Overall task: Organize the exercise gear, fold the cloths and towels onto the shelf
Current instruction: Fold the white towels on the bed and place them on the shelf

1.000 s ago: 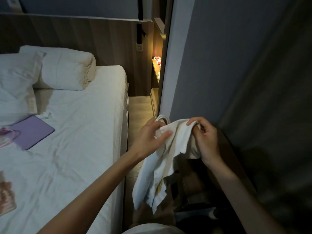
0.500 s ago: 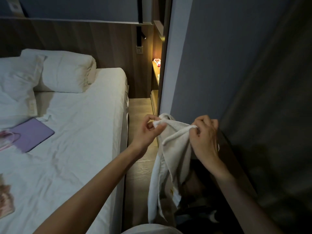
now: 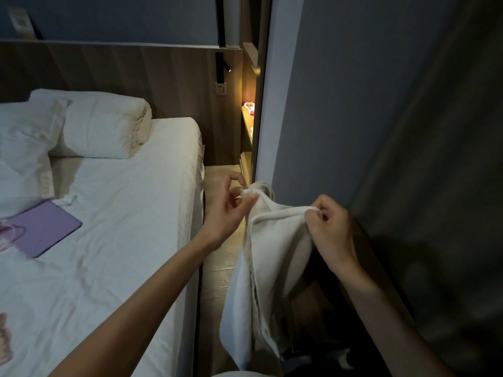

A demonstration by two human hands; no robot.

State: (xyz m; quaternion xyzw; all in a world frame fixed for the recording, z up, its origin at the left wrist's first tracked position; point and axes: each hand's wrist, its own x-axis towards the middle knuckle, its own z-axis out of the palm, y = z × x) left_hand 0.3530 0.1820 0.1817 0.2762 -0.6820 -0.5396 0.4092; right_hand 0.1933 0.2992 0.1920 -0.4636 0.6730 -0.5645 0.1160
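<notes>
A white towel (image 3: 272, 257) hangs lengthwise in the narrow aisle between the bed and the wall. My left hand (image 3: 230, 210) pinches one top corner between thumb and fingers. The other top corner is pinched by my right hand (image 3: 330, 229), further right and slightly lower. The towel's top edge stretches between both hands and its lower end drops to about knee height. A lit wooden shelf (image 3: 246, 119) shows at the far end of the aisle, partly hidden behind the wall edge.
A bed (image 3: 114, 240) with white sheet fills the left. On it lie pillows (image 3: 92, 126), a purple flat pad (image 3: 43, 229) and pink items at the left edge. A grey wall (image 3: 340, 104) and dark curtain (image 3: 435, 213) close the right. Wooden floor (image 3: 217, 268) runs between.
The towel went from a bunched bundle held close together to hanging long. My hands moved apart along its top edge and the left hand rose a little.
</notes>
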